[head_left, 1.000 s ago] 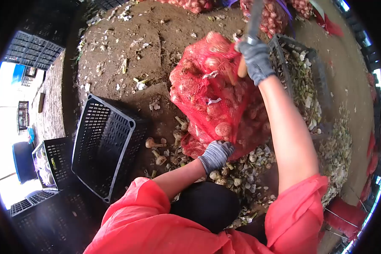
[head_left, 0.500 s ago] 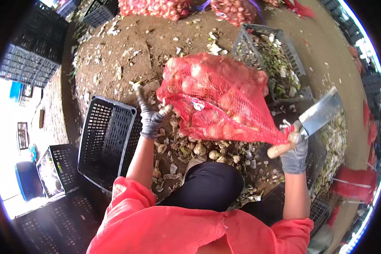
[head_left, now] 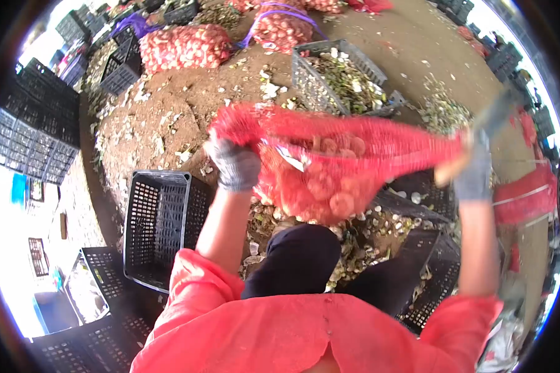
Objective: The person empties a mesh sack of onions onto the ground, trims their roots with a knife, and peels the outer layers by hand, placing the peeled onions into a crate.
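A red mesh sack [head_left: 330, 168] of bulbs, likely garlic, hangs stretched between my gloved hands. My left hand [head_left: 236, 164] is closed on the sack's left end. On the other side, my right hand [head_left: 473, 171] is closed round the sack's gathered right end, together with the wooden handle of a cleaver [head_left: 498, 114], whose blade points up and is smeared by motion. Loose bulbs and peelings [head_left: 348, 252] lie on the ground under the sack, around my knees.
An empty black crate [head_left: 158, 224] stands at the left. Beyond the sack is a grey crate [head_left: 323, 87] holding trimmings. Filled mesh sacks [head_left: 183, 48] lie farther back, and crates [head_left: 34, 130] are stacked at far left. A red bundle [head_left: 524, 194] lies at right.
My left hand, spread open half a second ago, has taken hold of the sack's left end. The right hand has moved up and right, and the sack is stretched wider.
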Available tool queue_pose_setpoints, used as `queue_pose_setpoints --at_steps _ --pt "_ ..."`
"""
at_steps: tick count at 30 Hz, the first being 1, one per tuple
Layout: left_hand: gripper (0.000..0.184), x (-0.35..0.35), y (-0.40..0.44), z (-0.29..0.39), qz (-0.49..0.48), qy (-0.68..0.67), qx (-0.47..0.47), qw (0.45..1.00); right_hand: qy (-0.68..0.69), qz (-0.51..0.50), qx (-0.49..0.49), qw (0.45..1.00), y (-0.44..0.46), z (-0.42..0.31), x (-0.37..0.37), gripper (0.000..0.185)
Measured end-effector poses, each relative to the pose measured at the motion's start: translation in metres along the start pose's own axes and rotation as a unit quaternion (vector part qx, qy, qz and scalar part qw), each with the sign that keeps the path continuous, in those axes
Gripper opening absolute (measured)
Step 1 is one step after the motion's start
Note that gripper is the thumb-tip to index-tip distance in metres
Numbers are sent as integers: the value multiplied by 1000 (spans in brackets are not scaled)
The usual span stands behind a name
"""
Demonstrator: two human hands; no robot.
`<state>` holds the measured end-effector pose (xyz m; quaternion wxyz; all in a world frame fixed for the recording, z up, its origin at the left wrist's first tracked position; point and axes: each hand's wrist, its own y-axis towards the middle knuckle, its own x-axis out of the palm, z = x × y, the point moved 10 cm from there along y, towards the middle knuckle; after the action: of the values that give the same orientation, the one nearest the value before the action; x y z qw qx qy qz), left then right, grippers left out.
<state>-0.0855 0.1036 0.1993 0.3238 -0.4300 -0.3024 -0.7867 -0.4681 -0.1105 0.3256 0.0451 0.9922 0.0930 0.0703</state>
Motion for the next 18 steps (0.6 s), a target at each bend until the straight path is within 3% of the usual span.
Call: queue_pose_setpoints --at_steps 2,4,6,8,12,14,16,17,18 --pt "29 95 8 52 -139 37 72 987 -127 -12 -44 991 23 -55 49 22" --pt "31 150 21 104 -151 53 115 980 -88 -7 -68 994 61 -97 67 23" --pt "31 194 29 136 -176 -11 70 982 -56 3 -76 996 96 -111 73 25" --pt "30 187 55 150 -124 79 113 983 -40 20 -106 993 116 -126 60 26" --pt "14 175 89 101 -168 89 86 978 -93 99 -254 958 133 -165 10 30" --pt "10 89 90 48 34 112 -40 992 -149 130 -283 939 139 -153 -5 32" --pt "12 27 97 28 24 169 -46 984 -182 82 -138 970 170 -121 -26 35" --pt "16 43 68 32 -28 228 -33 973 -186 64 -107 975 166 -110 -18 35" --pt "24 70 44 52 -155 396 82 901 -181 45 -95 978 153 -101 -6 35"
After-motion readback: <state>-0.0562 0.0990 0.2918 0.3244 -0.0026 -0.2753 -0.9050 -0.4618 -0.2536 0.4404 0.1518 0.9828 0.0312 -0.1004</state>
